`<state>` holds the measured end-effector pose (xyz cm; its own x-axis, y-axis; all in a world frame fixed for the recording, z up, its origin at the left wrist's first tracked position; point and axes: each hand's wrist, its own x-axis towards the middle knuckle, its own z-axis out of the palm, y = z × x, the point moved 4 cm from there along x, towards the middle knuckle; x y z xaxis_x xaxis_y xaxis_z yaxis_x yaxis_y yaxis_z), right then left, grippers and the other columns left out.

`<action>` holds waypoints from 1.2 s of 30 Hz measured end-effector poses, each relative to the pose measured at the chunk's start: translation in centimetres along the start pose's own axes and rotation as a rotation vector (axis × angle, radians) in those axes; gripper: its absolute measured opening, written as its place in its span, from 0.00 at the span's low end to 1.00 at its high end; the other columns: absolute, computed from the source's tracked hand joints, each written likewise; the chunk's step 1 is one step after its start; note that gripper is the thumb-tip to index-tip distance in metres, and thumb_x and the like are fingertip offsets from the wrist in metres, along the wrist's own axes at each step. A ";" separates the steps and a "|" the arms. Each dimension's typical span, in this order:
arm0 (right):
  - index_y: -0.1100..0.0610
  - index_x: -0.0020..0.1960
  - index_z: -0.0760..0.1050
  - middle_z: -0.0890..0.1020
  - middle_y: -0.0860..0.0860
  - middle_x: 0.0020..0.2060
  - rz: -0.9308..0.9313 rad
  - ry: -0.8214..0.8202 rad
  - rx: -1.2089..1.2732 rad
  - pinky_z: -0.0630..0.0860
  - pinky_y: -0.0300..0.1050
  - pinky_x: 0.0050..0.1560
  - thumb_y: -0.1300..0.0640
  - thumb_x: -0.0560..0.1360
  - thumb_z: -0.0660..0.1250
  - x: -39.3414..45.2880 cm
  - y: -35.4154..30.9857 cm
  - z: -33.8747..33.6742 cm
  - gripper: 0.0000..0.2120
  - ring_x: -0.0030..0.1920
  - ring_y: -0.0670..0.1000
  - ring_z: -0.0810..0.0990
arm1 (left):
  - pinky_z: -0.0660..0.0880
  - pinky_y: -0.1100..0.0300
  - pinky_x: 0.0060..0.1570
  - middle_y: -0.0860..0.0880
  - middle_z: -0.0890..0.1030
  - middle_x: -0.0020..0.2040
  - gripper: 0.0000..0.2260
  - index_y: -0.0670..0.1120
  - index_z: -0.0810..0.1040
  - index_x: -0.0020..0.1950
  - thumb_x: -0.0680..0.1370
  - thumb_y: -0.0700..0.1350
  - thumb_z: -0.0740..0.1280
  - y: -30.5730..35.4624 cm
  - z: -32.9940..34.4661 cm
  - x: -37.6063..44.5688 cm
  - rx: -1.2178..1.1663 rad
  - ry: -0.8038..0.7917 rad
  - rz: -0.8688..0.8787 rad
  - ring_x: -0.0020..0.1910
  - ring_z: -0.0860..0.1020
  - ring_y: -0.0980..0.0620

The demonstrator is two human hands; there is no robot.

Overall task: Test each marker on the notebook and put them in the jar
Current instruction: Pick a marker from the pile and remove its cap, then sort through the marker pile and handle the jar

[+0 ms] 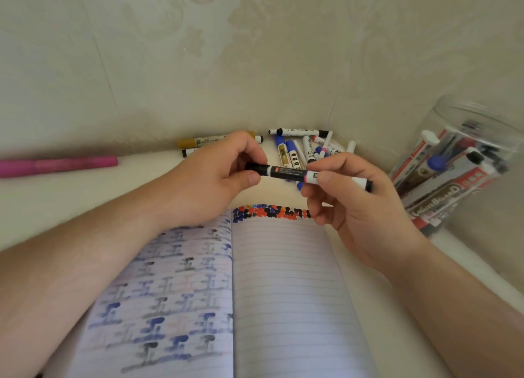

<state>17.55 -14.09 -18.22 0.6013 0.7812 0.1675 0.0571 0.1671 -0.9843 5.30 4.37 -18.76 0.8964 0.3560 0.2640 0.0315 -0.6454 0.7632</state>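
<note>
1. Black marker [286,172]: slim plastic barrel, white band and label, held level above the far edge of the notebook [286,287]; cap on at its left end.
2. Left hand [215,176]: fingers curled, thumb and forefinger pinching the black cap.
3. Right hand [348,199]: thumb and fingers pinching the barrel's white part; remaining fingers loosely curled.
4. Notebook open flat on the white table [42,202]; lined paper; left page covered in blue and black strokes, right page with a row of red, blue, black dots along its top.
5. Loose markers [303,148] heaped at the table's far edge against the wall.
6. Clear jar [459,162], at the right edge, tilted; markers inside.
7. Pink marker [56,165] at the far left.
</note>
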 end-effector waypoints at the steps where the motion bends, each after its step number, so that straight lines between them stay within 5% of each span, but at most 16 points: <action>1: 0.52 0.47 0.86 0.85 0.60 0.40 -0.011 0.001 -0.017 0.75 0.44 0.32 0.61 0.78 0.71 -0.1 0.0 0.0 0.06 0.34 0.54 0.78 | 0.78 0.50 0.52 0.52 0.83 0.47 0.13 0.63 0.77 0.52 0.82 0.42 0.70 -0.1 0.0 0.1 -0.025 0.001 0.003 0.48 0.81 0.52; 5: 0.49 0.50 0.88 0.87 0.56 0.39 -0.089 0.031 -0.188 0.78 0.42 0.34 0.52 0.72 0.73 -0.1 -0.4 -0.4 0.08 0.33 0.52 0.81 | 0.75 0.61 0.42 0.54 0.84 0.41 0.10 0.52 0.80 0.54 0.85 0.38 0.62 0.0 0.0 0.0 -0.217 -0.005 -0.020 0.38 0.78 0.57; 13: 0.48 0.48 0.83 0.82 0.50 0.30 -0.144 0.034 -0.384 0.72 0.38 0.31 0.50 0.77 0.69 -0.2 0.5 0.2 0.05 0.30 0.46 0.75 | 0.74 0.50 0.41 0.54 0.80 0.36 0.09 0.52 0.79 0.52 0.86 0.47 0.60 -0.4 0.5 -0.5 -0.116 -0.014 -0.030 0.36 0.73 0.52; 17: 0.49 0.44 0.83 0.81 0.51 0.29 -0.136 0.071 -0.390 0.70 0.39 0.33 0.53 0.81 0.69 0.0 0.9 0.3 0.07 0.30 0.47 0.73 | 0.78 0.41 0.48 0.53 0.81 0.41 0.07 0.54 0.77 0.53 0.86 0.48 0.60 0.0 0.6 -0.7 0.017 -0.001 0.040 0.41 0.77 0.46; 22: 0.49 0.49 0.83 0.80 0.48 0.29 -0.165 0.048 -0.428 0.71 0.34 0.34 0.54 0.81 0.70 0.0 1.0 0.4 0.04 0.30 0.42 0.75 | 0.76 0.57 0.49 0.57 0.81 0.42 0.10 0.57 0.80 0.61 0.86 0.46 0.60 0.6 0.2 -1.0 0.260 -0.069 0.104 0.44 0.79 0.57; 26: 0.37 0.62 0.75 0.82 0.46 0.36 -0.163 -0.065 -0.544 0.72 0.41 0.42 0.37 0.76 0.69 -0.3 1.5 0.6 0.16 0.37 0.44 0.79 | 0.72 0.55 0.52 0.57 0.80 0.50 0.08 0.56 0.79 0.62 0.85 0.49 0.64 0.5 -0.5 -1.7 0.602 -0.138 0.096 0.49 0.75 0.56; 28: 0.39 0.67 0.71 0.78 0.43 0.34 -0.174 -0.066 -0.504 0.68 0.41 0.41 0.38 0.77 0.69 -0.5 1.6 0.4 0.20 0.34 0.41 0.75 | 0.72 0.53 0.49 0.56 0.80 0.50 0.06 0.55 0.78 0.60 0.85 0.49 0.63 0.3 -2.3 -3.2 0.645 -0.081 0.027 0.48 0.75 0.56; 33: 0.42 0.60 0.75 0.75 0.44 0.31 -0.210 -0.052 -0.622 0.68 0.32 0.37 0.49 0.81 0.69 -1.2 1.5 0.7 0.09 0.33 0.41 0.73 | 0.73 0.51 0.48 0.52 0.81 0.49 0.05 0.49 0.81 0.55 0.83 0.47 0.67 -2.4 -10.1 -12.5 0.687 0.267 -0.169 0.49 0.77 0.50; 36: 0.40 0.56 0.76 0.79 0.46 0.34 -0.223 -0.081 -0.733 0.70 0.39 0.40 0.48 0.80 0.69 -1.5 1.6 1.3 0.06 0.36 0.44 0.76 | 0.75 0.50 0.46 0.49 0.82 0.45 0.07 0.51 0.84 0.48 0.80 0.51 0.68 -4.4 -14.4 -19.4 0.845 0.403 -0.425 0.47 0.79 0.44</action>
<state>15.65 -14.25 -19.93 0.4547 0.8222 0.3425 0.7008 -0.0929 -0.7073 -18.58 10.00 -18.72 0.5282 0.7662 0.3659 0.7522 -0.6222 0.2171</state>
